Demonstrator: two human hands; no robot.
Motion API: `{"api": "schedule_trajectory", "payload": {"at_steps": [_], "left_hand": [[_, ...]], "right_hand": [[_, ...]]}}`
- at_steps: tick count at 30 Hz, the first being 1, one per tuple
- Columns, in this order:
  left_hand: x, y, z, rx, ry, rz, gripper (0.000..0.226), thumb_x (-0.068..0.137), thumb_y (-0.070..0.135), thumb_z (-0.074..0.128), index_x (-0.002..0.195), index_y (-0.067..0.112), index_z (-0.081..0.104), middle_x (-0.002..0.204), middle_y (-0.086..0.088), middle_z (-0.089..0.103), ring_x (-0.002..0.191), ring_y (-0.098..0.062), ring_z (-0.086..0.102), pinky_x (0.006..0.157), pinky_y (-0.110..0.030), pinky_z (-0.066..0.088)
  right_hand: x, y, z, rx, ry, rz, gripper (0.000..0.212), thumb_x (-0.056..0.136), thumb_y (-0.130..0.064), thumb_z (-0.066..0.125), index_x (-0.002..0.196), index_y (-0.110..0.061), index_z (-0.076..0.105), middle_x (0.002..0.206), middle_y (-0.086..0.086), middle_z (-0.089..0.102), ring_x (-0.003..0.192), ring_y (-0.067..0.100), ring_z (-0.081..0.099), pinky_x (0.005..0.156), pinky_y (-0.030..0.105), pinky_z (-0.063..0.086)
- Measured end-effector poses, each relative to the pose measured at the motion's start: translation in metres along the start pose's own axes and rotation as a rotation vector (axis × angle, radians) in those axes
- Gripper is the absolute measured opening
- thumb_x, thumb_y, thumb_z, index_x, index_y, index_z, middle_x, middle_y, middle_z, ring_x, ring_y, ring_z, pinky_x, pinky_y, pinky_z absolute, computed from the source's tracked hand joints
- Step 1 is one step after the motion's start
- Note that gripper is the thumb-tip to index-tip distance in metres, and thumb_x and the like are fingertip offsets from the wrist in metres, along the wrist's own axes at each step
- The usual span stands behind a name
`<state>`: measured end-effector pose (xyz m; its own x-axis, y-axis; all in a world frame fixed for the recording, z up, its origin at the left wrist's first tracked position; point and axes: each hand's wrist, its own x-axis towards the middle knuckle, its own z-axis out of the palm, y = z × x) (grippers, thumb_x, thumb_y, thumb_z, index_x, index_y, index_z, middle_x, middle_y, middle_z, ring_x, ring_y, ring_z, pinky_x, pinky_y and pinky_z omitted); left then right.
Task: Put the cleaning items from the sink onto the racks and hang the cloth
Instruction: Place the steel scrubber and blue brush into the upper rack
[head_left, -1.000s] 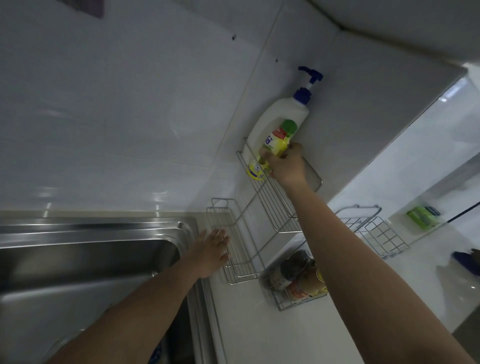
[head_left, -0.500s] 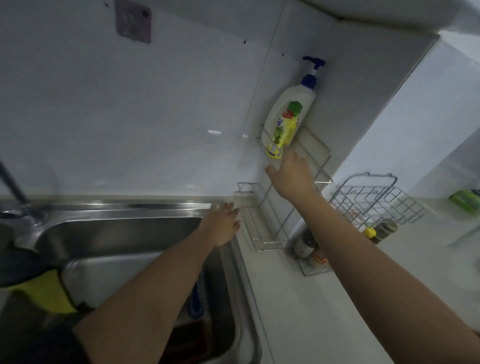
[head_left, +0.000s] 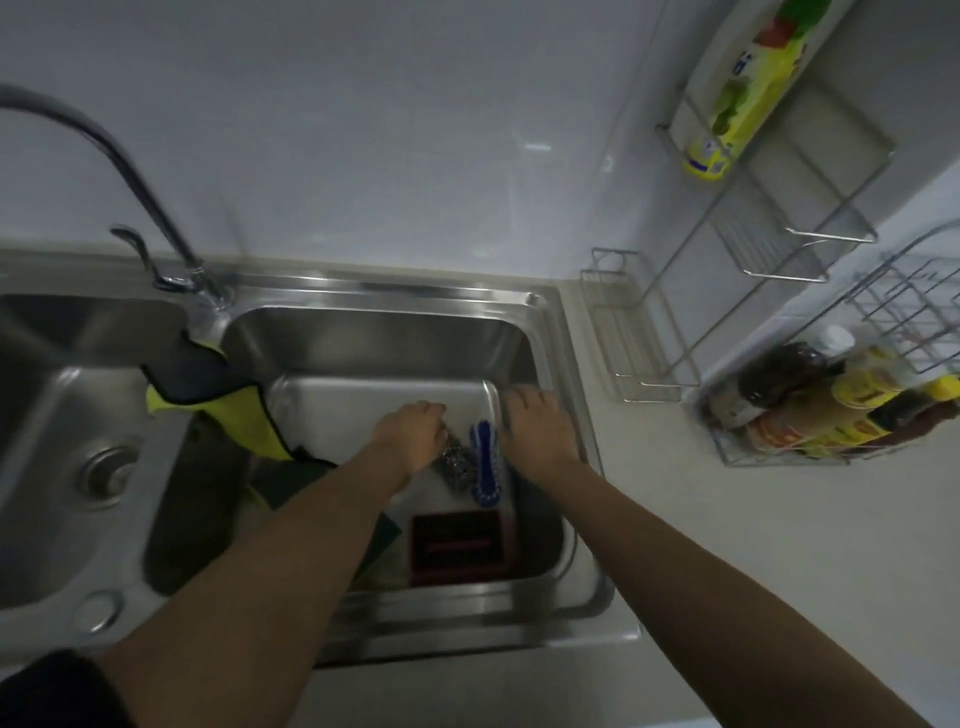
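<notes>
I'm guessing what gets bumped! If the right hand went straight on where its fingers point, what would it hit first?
Probably the shiny back wall of the sink. The right hand points away from the person, with the blue brush off to its side. Depth is hard to judge.

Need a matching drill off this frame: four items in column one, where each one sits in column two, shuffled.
Column one:
1. cloth
2. blue brush
3. yellow bottle
4. red tray

Column two:
A. on the upper wall rack
B. in the basin, nearest the camera
C. draped over the divider of the sink
D. in the basin, between the left hand and the right hand

Pairs: 1-C, 2-D, 3-A, 4-B
</notes>
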<state>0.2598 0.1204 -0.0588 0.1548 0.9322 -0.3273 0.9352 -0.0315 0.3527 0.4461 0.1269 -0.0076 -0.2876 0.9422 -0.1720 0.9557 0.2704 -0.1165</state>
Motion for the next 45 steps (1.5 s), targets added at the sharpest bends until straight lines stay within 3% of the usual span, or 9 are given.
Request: {"api": "schedule_trajectory", "payload": {"at_steps": [8,14,17,25,28,32,38,42,45], "left_hand": [[0.027,-0.017,0.065,0.052,-0.012,0.101,0.056,0.091,0.026,0.052,0.143,0.017,0.036,0.148,-0.011,0.036,0.13,-0.031,0.04,0.106,-0.04,0.038],[0.046,-0.015,0.105,0.172,-0.093,0.147,0.063,0.091,0.04,0.052,0.147,0.025,0.027,0.156,-0.016,0.019,0.138,-0.036,0.027,0.113,-0.047,0.026],[0.049,-0.017,0.111,0.14,-0.032,0.124,0.064,0.085,0.048,0.056,0.141,0.024,0.034,0.15,-0.016,0.026,0.13,-0.036,0.033,0.108,-0.048,0.033],[0.046,-0.031,0.114,0.086,0.054,0.143,0.046,0.087,0.01,0.055,0.132,0.011,0.043,0.144,-0.014,0.033,0.128,-0.035,0.037,0.09,-0.043,0.048],[0.04,-0.033,0.099,0.019,0.103,0.189,0.044,0.083,0.002,0.051,0.127,0.006,0.047,0.138,-0.017,0.045,0.122,-0.035,0.046,0.091,-0.041,0.047],[0.025,-0.025,0.068,-0.054,0.162,0.156,0.033,0.084,0.006,0.047,0.117,0.009,0.048,0.119,-0.016,0.061,0.1,-0.035,0.06,0.073,-0.036,0.043],[-0.002,0.004,0.009,-0.186,0.263,0.173,0.036,0.087,0.008,0.052,0.123,0.013,0.051,0.116,-0.014,0.066,0.098,-0.035,0.063,0.079,-0.039,0.049],[-0.022,0.029,-0.038,-0.313,0.407,0.202,0.034,0.088,0.007,0.052,0.121,0.015,0.056,0.11,-0.013,0.068,0.095,-0.033,0.064,0.075,-0.035,0.048],[-0.028,0.05,-0.073,-0.414,0.53,0.272,0.031,0.085,0.004,0.055,0.113,0.015,0.06,0.109,-0.009,0.069,0.094,-0.03,0.065,0.078,-0.035,0.052]], "right_hand": [[0.033,-0.013,0.109,0.06,-0.299,0.152,0.065,0.09,-0.015,0.055,0.148,-0.012,0.025,0.15,0.016,0.031,0.129,0.034,0.038,0.099,0.044,0.044],[0.039,0.004,0.149,0.21,-0.319,0.261,0.068,0.087,-0.018,0.06,0.145,-0.015,0.025,0.143,0.018,0.036,0.122,0.037,0.045,0.094,0.046,0.048],[0.04,0.003,0.157,0.293,-0.311,0.286,0.083,0.078,-0.026,0.073,0.143,-0.017,0.023,0.139,0.017,0.036,0.119,0.037,0.048,0.091,0.046,0.05],[0.04,-0.008,0.167,0.301,-0.232,0.338,0.083,0.079,-0.015,0.072,0.143,-0.02,0.02,0.138,0.017,0.035,0.117,0.036,0.048,0.091,0.043,0.051],[0.04,-0.013,0.157,0.284,-0.166,0.374,0.076,0.082,-0.015,0.068,0.143,-0.015,0.023,0.14,0.018,0.037,0.12,0.036,0.048,0.092,0.042,0.05],[0.036,-0.015,0.131,0.433,-0.085,0.403,0.067,0.082,-0.019,0.068,0.142,-0.013,0.037,0.133,0.018,0.051,0.115,0.034,0.056,0.094,0.04,0.051],[0.011,-0.026,0.06,0.643,0.065,0.388,0.038,0.081,-0.023,0.067,0.119,-0.015,0.061,0.104,0.008,0.072,0.091,0.025,0.068,0.075,0.025,0.051],[-0.01,-0.033,-0.002,0.795,0.178,0.384,0.03,0.077,-0.022,0.066,0.106,-0.015,0.068,0.087,0.005,0.073,0.078,0.022,0.067,0.071,0.03,0.052],[-0.023,-0.032,-0.05,0.871,0.288,0.379,0.023,0.077,-0.022,0.065,0.096,-0.01,0.069,0.072,-0.001,0.064,0.064,0.014,0.057,0.058,0.019,0.045]]}}
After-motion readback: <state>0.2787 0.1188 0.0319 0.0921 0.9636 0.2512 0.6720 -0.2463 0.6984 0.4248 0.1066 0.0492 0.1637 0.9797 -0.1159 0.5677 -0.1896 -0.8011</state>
